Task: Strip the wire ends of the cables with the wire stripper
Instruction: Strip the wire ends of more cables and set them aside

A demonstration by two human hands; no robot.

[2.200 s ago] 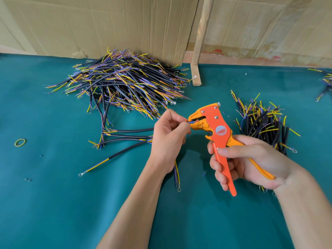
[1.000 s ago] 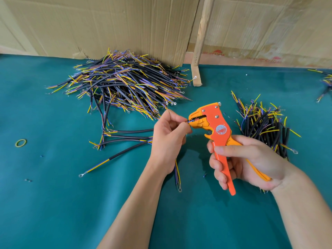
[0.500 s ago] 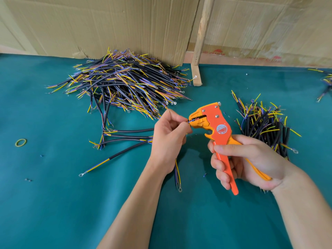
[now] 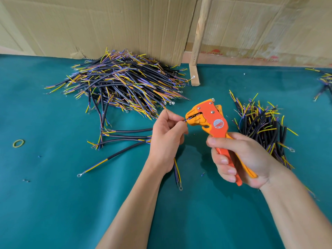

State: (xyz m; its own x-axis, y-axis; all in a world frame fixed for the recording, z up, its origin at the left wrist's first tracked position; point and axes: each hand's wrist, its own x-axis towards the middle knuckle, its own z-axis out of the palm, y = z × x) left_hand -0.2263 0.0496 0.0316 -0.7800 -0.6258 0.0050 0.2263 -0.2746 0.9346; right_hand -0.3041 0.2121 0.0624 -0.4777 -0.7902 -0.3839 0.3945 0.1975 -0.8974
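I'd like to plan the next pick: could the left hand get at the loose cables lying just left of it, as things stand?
Probably not at once: the left hand pinches a wire fed into the wire stripper. Once freed, the loose cables lie right beside it, uncovered.

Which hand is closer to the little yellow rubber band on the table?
The left hand. The rubber band lies far out to its left on the green table. The right hand, gripping the orange wire stripper, is farther away still.

Bright, even daylight, soft shadows under the forearms on the desk (image 4: pixel 53 203), sharp centre, wide-angle bending at the edges, no glare
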